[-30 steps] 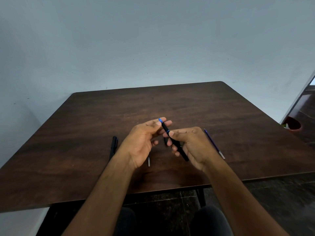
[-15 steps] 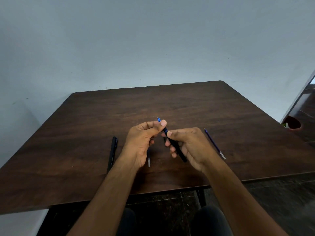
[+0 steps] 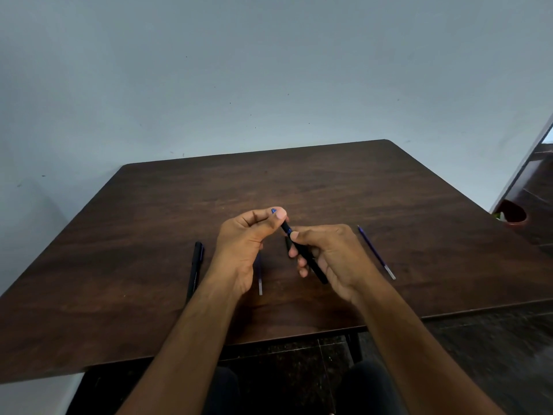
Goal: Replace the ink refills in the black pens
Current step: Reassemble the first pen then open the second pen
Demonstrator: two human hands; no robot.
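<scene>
Head view: brown table (image 3: 329, 181), grey wall (image 3: 269, 70).

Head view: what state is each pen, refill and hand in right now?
Held black pen: lifted, in both hands.
Second black pen: lying on table.
Right refill: lying loose.
Middle refill: lying, partly hidden.
Left hand: pinching pen's tip end.
Right hand: gripping barrel.

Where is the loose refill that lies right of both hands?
In the head view, the refill lies on the table, just right of the right hand.
</scene>
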